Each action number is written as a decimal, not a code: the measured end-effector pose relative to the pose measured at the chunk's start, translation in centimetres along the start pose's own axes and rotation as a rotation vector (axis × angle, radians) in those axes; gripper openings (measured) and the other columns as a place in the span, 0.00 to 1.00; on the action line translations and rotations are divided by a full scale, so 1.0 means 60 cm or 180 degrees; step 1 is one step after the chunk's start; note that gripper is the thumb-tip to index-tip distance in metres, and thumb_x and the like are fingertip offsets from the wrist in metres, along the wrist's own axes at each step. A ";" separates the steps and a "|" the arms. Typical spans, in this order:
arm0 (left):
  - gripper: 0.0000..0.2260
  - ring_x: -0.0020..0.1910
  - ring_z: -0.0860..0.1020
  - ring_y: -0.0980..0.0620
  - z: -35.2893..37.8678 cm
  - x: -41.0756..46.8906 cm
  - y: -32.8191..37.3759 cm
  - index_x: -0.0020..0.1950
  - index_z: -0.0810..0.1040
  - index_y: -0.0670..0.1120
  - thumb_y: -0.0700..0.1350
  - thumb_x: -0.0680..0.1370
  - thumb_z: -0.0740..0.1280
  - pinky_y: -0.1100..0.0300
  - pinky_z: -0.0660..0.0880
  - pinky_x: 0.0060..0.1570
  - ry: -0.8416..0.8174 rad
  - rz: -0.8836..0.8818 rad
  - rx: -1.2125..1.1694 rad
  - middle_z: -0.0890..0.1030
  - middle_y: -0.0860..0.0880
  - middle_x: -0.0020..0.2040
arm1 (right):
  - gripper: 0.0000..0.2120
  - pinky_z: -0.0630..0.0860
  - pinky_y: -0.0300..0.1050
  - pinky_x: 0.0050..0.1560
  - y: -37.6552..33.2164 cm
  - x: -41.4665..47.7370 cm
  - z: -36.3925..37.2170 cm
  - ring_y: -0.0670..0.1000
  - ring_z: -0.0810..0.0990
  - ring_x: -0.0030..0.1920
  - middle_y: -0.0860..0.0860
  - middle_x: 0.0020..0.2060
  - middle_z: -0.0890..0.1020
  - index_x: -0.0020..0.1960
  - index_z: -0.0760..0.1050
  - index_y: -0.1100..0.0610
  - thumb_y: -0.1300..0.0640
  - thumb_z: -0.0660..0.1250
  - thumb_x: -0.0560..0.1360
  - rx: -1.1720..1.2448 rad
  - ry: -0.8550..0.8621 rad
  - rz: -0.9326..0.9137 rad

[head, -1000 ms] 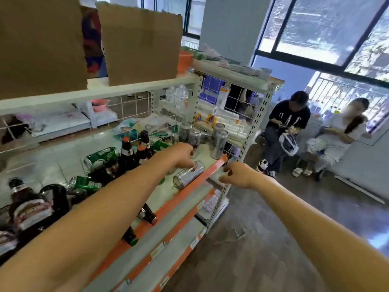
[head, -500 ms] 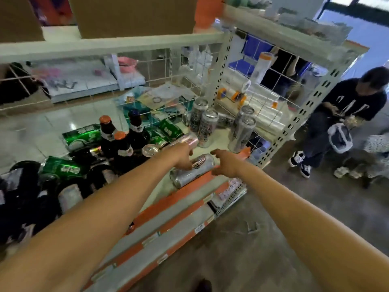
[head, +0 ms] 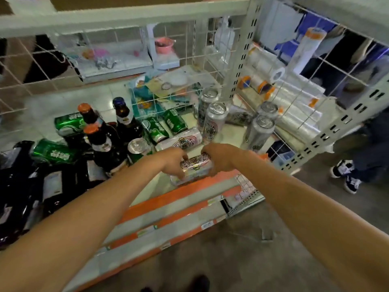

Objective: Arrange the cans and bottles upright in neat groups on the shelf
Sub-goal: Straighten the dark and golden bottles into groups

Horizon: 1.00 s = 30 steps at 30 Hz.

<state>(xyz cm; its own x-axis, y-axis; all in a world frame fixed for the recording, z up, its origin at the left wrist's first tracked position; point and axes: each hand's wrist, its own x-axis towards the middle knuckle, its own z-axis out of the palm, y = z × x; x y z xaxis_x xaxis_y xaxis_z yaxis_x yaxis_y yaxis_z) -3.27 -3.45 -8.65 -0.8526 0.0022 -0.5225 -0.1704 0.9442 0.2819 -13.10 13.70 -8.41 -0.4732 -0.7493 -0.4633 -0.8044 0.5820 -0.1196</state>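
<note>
Our left hand [head: 172, 163] and right hand [head: 221, 159] clasp the fallen can [head: 195, 165] by its 9 and 3 o'clock ends at the front of the shelf [head: 189, 187], likely to stand it beside the upright cans [head: 214, 121] at 1 o'clock.

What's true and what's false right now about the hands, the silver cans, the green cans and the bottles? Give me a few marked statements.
1. The left hand and right hand both grip one lying silver can near the front edge of the shelf. True.
2. Every silver can is lying down. False: four upright silver cans stand at the back right.
3. Several green cans lie on their sides. True.
4. All the bottles lie flat. False: three brown bottles stand upright left of the hands.
5. A second silver can lies just behind the gripped one. True.
</note>
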 end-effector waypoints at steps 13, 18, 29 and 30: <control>0.19 0.53 0.80 0.46 -0.020 0.078 0.149 0.60 0.80 0.45 0.50 0.72 0.75 0.54 0.77 0.53 0.0837 0.0310 -0.0882 0.82 0.45 0.54 | 0.36 0.72 0.50 0.58 0.098 -0.091 -0.113 0.56 0.76 0.60 0.54 0.62 0.76 0.68 0.68 0.55 0.39 0.73 0.68 -0.0174 0.1142 0.0290; 0.03 0.41 0.82 0.49 -0.107 0.080 0.138 0.45 0.82 0.47 0.41 0.73 0.71 0.56 0.78 0.40 0.0734 0.0523 -0.0557 0.82 0.50 0.39 | 0.30 0.76 0.54 0.57 0.117 -0.087 -0.135 0.54 0.78 0.57 0.52 0.57 0.80 0.64 0.73 0.52 0.37 0.72 0.69 0.0403 0.1094 0.0184; 0.11 0.50 0.79 0.54 -0.317 0.160 0.123 0.59 0.81 0.46 0.46 0.77 0.70 0.56 0.77 0.53 0.1611 0.0824 -0.0687 0.82 0.50 0.56 | 0.27 0.77 0.56 0.59 0.203 0.010 -0.239 0.56 0.78 0.59 0.55 0.60 0.78 0.69 0.70 0.55 0.43 0.69 0.75 0.0720 0.1217 0.0903; 0.13 0.52 0.79 0.52 -0.322 0.177 0.124 0.61 0.80 0.46 0.46 0.77 0.69 0.54 0.76 0.55 0.1542 0.0812 -0.0574 0.81 0.49 0.58 | 0.27 0.77 0.55 0.58 0.211 0.024 -0.238 0.57 0.78 0.59 0.55 0.60 0.78 0.69 0.70 0.54 0.43 0.69 0.75 0.0689 0.1159 0.0940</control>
<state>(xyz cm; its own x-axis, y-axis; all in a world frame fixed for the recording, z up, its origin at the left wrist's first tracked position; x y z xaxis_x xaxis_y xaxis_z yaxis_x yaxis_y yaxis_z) -23.14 -2.77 3.41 -0.9995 0.0313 -0.0035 0.0252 0.8624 0.5057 -29.08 15.46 1.97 -0.7943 -0.5821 -0.1737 -0.5430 0.8085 -0.2268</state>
